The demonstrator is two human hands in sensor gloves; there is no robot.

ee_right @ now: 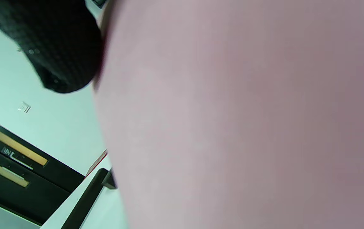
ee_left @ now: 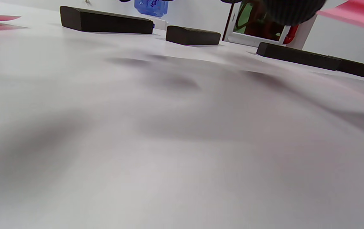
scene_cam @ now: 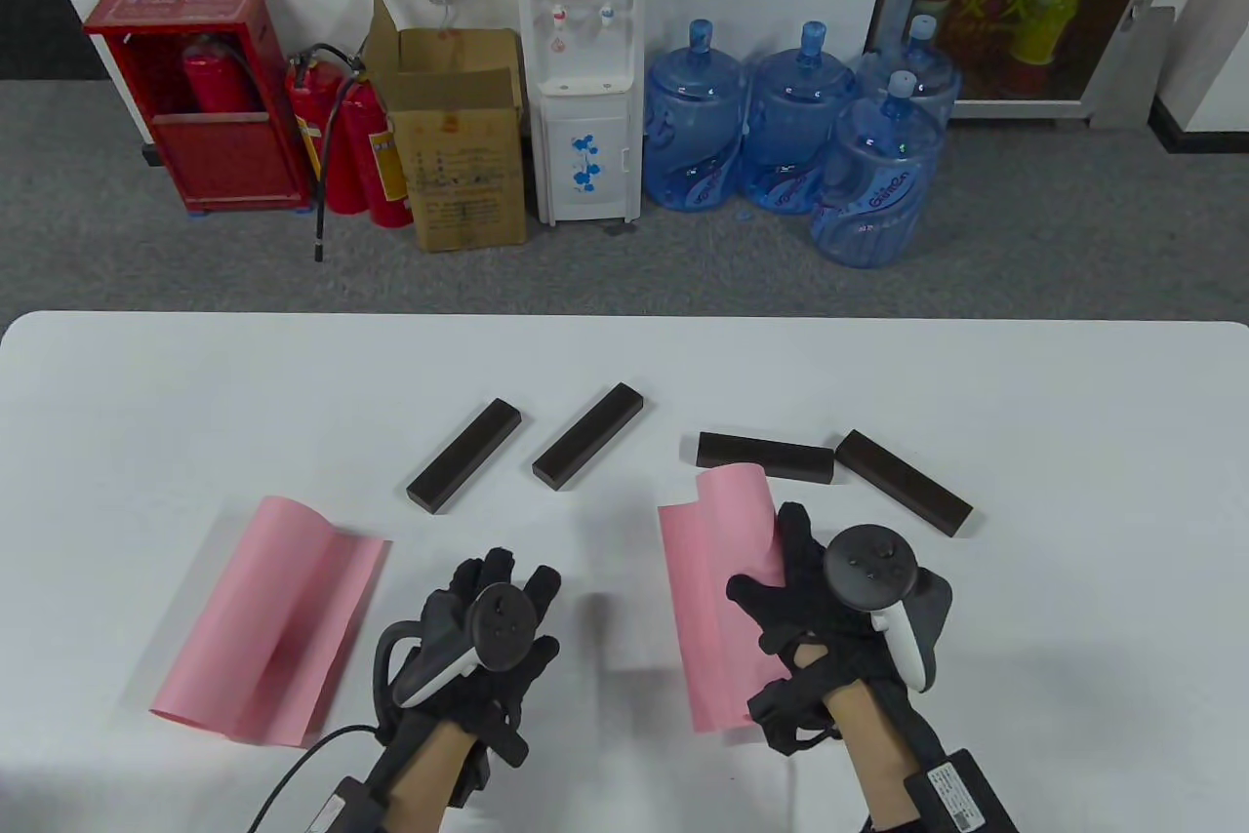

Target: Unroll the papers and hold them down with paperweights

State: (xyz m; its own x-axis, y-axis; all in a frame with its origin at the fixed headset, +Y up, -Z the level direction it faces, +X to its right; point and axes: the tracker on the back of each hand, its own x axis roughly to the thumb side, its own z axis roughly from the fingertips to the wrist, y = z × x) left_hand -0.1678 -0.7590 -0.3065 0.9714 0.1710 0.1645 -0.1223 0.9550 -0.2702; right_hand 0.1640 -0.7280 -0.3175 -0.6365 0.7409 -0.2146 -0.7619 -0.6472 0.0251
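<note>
Table view: white counter (scene_cam: 1073, 404) fills lower frame; grey carpet, water dispenser (scene_cam: 581, 62) above. Right hand (scene_cam: 839, 599) grasps pink paper (scene_cam: 707, 579); left hand (scene_cam: 488, 628) released, fingers spread.

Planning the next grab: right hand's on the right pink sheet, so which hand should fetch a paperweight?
Left, probably. The left hand is free over bare table, below the two left bars. The right hand holds the curling right sheet.
</note>
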